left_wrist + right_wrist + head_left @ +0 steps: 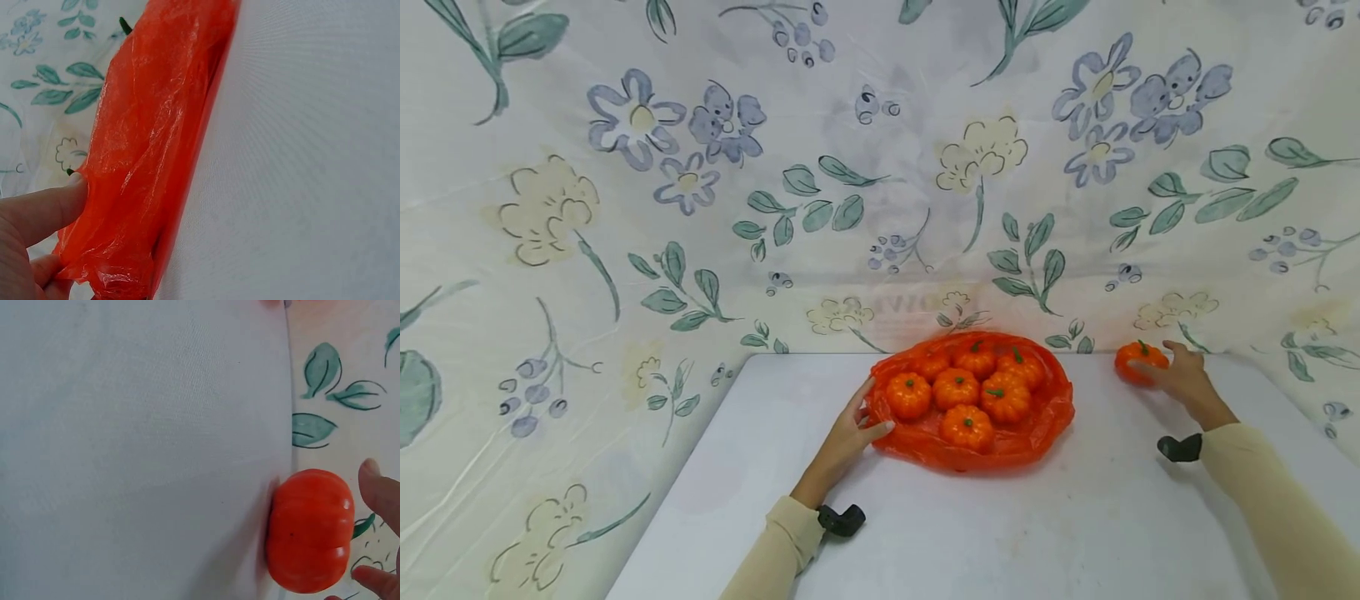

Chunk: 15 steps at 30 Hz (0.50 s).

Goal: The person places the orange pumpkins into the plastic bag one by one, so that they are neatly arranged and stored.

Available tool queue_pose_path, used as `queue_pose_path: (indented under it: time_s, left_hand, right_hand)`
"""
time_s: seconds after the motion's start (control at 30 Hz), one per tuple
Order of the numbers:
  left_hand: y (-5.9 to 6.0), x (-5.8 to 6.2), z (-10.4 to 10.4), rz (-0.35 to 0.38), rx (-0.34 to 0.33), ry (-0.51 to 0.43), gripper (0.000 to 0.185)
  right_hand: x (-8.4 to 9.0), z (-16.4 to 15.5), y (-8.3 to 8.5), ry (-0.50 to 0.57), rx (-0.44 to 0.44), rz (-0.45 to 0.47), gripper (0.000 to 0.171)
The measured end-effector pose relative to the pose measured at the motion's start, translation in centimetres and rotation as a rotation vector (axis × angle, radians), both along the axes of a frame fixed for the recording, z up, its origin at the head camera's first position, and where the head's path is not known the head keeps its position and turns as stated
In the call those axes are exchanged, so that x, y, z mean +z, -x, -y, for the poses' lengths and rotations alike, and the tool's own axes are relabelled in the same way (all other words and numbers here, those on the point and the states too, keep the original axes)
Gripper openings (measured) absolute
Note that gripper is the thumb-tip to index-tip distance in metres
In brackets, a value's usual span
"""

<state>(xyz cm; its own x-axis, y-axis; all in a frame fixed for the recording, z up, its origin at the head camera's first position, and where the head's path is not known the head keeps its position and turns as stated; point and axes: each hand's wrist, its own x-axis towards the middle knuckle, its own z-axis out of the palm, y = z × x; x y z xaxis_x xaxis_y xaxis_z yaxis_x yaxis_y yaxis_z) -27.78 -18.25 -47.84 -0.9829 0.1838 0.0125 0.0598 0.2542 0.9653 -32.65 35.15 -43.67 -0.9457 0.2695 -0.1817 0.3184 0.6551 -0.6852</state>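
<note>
An orange-red plastic bag [1033, 450], opened out with its rim rolled low, lies on the white table and holds several small orange toy pumpkins [967, 427] with green stems. My left hand [847, 429] holds the left edge of the bag, its thumb [53, 209] on the crinkled plastic and its other fingers partly hidden. At the table's far right, one more pumpkin [310, 531] sits by the back edge. My right hand [1183, 379] is beside this pumpkin, thumb and fingers spread around its stem side, with a gap showing in the right wrist view.
The white table [1075, 533] ends at the back against a hanging flower-printed sheet [820, 250], which also runs along the left and right sides. A dark wrist-worn device [842, 521] juts from the left cuff, another [1180, 448] from the right.
</note>
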Motion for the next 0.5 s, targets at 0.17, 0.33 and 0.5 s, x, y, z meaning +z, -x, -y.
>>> queue_pose_path:
  time_s: [0.17, 0.33, 0.5]
  left_hand:
    - [-0.1, 0.2, -0.1, 0.006, 0.001, 0.0, 0.081]
    - [0.0, 0.0, -0.1, -0.01, 0.008, 0.002, 0.08]
    - [0.1, 0.0, -0.1, -0.01, 0.009, -0.003, 0.081]
  right_hand:
    - [-0.7, -0.2, 0.1, 0.03, 0.026, -0.004, 0.106]
    - [-1.1, -0.4, -0.2, 0.04, 0.054, -0.022, 0.104]
    - [-1.5, -0.8, 0.2, 0.041, 0.051, -0.032, 0.108]
